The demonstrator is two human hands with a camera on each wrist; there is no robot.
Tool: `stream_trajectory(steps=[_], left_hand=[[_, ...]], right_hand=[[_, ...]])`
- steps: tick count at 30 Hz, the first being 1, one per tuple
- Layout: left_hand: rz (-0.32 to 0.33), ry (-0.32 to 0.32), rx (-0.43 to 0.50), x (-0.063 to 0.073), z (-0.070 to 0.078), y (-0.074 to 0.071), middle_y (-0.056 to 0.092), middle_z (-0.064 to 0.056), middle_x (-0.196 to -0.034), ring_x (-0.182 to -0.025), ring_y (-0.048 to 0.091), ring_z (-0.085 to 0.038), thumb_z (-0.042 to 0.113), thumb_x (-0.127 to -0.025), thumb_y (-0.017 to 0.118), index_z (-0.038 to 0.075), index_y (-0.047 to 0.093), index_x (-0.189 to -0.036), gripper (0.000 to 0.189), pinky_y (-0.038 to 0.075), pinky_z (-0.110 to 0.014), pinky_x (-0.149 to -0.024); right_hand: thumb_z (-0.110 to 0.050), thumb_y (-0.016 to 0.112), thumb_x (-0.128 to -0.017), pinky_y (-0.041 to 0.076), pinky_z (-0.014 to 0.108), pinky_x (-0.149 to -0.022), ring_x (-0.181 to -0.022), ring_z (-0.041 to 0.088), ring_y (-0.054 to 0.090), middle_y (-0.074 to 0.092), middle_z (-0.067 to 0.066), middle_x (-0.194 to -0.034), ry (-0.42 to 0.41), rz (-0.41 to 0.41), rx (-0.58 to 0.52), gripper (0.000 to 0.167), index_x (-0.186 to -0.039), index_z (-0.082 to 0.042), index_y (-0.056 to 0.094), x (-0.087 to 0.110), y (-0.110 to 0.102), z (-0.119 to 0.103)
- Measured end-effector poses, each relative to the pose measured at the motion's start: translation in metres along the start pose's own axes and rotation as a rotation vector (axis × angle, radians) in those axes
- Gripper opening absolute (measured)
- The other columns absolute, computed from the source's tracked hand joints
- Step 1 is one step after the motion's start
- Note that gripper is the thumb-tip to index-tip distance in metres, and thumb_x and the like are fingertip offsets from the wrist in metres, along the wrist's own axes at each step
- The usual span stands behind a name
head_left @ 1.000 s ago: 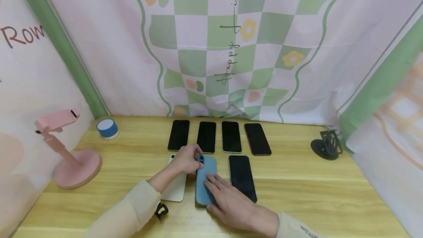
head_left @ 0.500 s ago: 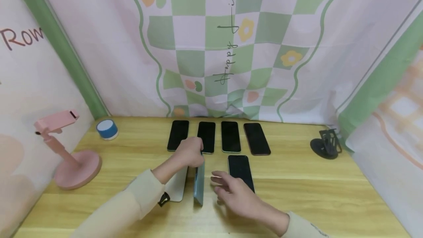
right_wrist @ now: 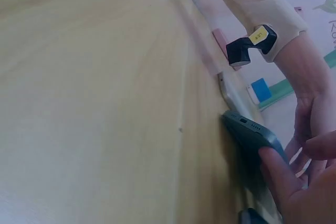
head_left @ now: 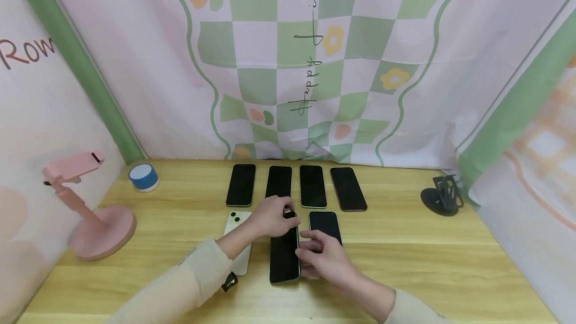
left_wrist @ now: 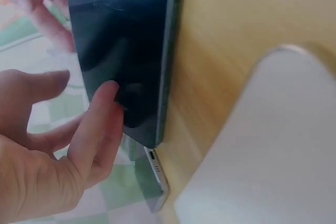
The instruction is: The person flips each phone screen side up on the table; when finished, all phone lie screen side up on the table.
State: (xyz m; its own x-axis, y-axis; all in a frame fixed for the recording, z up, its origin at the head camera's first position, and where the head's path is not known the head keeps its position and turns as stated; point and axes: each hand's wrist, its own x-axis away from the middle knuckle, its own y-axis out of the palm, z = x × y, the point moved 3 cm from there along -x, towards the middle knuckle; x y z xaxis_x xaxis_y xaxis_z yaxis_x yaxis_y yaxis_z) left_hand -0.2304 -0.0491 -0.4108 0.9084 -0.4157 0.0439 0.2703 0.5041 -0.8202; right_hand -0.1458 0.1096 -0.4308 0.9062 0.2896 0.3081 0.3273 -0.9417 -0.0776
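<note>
A phone [head_left: 284,256] stands tilted in the middle front, black screen toward me, its right long edge raised. Its dark bluish-green case [right_wrist: 252,129] shows from the right wrist side. My left hand [head_left: 272,216] is over its upper end, a fingertip on the screen [left_wrist: 115,40] and the thumb apart from it near the raised edge. The right hand [head_left: 330,259] is at the raised right edge with loosely bent fingers, the thumb touching the case. A white phone [head_left: 243,256] lies back up to the left, partly under my left wrist. To the right is a black phone [head_left: 325,225].
A row of several black-screened phones [head_left: 312,186] lies along the back of the wooden table [head_left: 405,264]. At left are a pink phone stand [head_left: 103,231] and a blue-and-white cylinder [head_left: 144,177]. A black stand [head_left: 443,199] is at right, before a patterned curtain [head_left: 297,64].
The blue phone lay back up, was stood on edge by my left hand, and now leans screen toward me. The right hand left it, then came back to its right edge.
</note>
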Motion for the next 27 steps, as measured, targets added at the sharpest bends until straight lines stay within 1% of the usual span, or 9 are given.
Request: stream_trajectory(steps=[3,5,9,11,16,19,21,24,27], left_hand=[[-0.002,-0.002,0.017,0.001,-0.003,0.003,0.07,-0.007,-0.092,-0.082,0.061,-0.017,0.027,-0.095,0.074,0.01,0.072,-0.11,0.023,0.051,-0.034,-0.074],[-0.007,-0.012,0.014,0.003,-0.005,0.005,0.07,-0.007,-0.095,-0.085,0.061,-0.018,0.026,-0.094,0.075,0.009,0.072,-0.114,0.026,0.052,-0.034,-0.076],[-0.027,-0.006,-0.016,0.011,-0.006,0.006,0.07,-0.013,-0.113,-0.102,0.065,-0.024,0.023,-0.091,0.078,0.008,0.073,-0.123,0.036,0.057,-0.041,-0.091],[-0.044,0.011,-0.056,0.017,-0.008,0.006,0.068,-0.014,-0.124,-0.112,0.065,-0.028,0.024,-0.09,0.08,0.009,0.072,-0.128,0.041,0.056,-0.044,-0.098],[-0.146,0.034,-0.168,0.038,-0.009,0.006,0.053,-0.015,-0.149,-0.135,0.053,-0.034,0.033,-0.085,0.086,0.015,0.058,-0.148,0.072,0.051,-0.05,-0.111],[-0.23,0.026,-0.21,0.049,-0.007,0.005,0.04,-0.015,-0.161,-0.143,0.046,-0.036,0.039,-0.081,0.089,0.019,0.045,-0.158,0.091,0.05,-0.052,-0.113],[-0.267,0.022,-0.237,0.054,-0.005,0.004,0.034,-0.015,-0.165,-0.144,0.045,-0.039,0.042,-0.078,0.091,0.02,0.04,-0.161,0.099,0.049,-0.054,-0.114],[-0.289,0.017,-0.266,0.057,-0.004,0.004,0.032,-0.015,-0.167,-0.147,0.044,-0.041,0.044,-0.077,0.091,0.022,0.039,-0.162,0.102,0.044,-0.055,-0.118],[-0.29,0.0,-0.278,0.057,-0.005,0.005,0.031,-0.016,-0.168,-0.15,0.041,-0.043,0.044,-0.078,0.091,0.023,0.039,-0.161,0.101,0.038,-0.06,-0.122]], right_hand=[[0.001,0.068,-0.094,0.066,0.043,-0.08,-0.105,0.027,0.074,0.061,0.035,-0.135,-0.005,0.013,0.011,0.06,-0.146,0.013,0.043,-0.001,0.0,0.007],[0.005,0.068,-0.09,0.066,0.043,-0.08,-0.105,0.026,0.073,0.06,0.036,-0.136,-0.015,0.022,0.017,0.061,-0.145,0.015,0.043,-0.002,-0.001,0.01],[0.01,0.067,-0.087,0.066,0.042,-0.079,-0.103,0.025,0.073,0.059,0.036,-0.135,-0.025,0.044,0.039,0.062,-0.145,0.015,0.045,-0.004,-0.001,0.014],[0.011,0.067,-0.087,0.066,0.041,-0.08,-0.101,0.024,0.073,0.059,0.035,-0.136,-0.024,0.049,0.052,0.062,-0.145,0.014,0.046,-0.005,-0.001,0.014],[0.012,0.066,-0.087,0.066,0.041,-0.079,-0.096,0.021,0.073,0.061,0.033,-0.135,-0.028,0.063,0.093,0.06,-0.144,0.013,0.048,-0.005,0.0,0.013],[0.012,0.067,-0.086,0.066,0.036,-0.075,-0.095,0.021,0.073,0.061,0.032,-0.136,-0.063,0.079,0.152,0.059,-0.143,0.011,0.051,-0.002,0.002,0.01],[0.01,0.068,-0.086,0.065,0.031,-0.072,-0.095,0.022,0.074,0.06,0.032,-0.139,-0.11,0.085,0.218,0.06,-0.143,0.009,0.051,0.0,0.004,0.007],[0.008,0.071,-0.086,0.063,0.027,-0.072,-0.1,0.026,0.076,0.057,0.033,-0.144,-0.179,0.081,0.318,0.063,-0.145,0.006,0.049,0.003,0.008,0.002],[0.003,0.073,-0.087,0.063,0.036,-0.084,-0.107,0.031,0.075,0.055,0.034,-0.147,-0.207,0.054,0.407,0.066,-0.147,0.005,0.046,0.002,0.011,-0.002]])
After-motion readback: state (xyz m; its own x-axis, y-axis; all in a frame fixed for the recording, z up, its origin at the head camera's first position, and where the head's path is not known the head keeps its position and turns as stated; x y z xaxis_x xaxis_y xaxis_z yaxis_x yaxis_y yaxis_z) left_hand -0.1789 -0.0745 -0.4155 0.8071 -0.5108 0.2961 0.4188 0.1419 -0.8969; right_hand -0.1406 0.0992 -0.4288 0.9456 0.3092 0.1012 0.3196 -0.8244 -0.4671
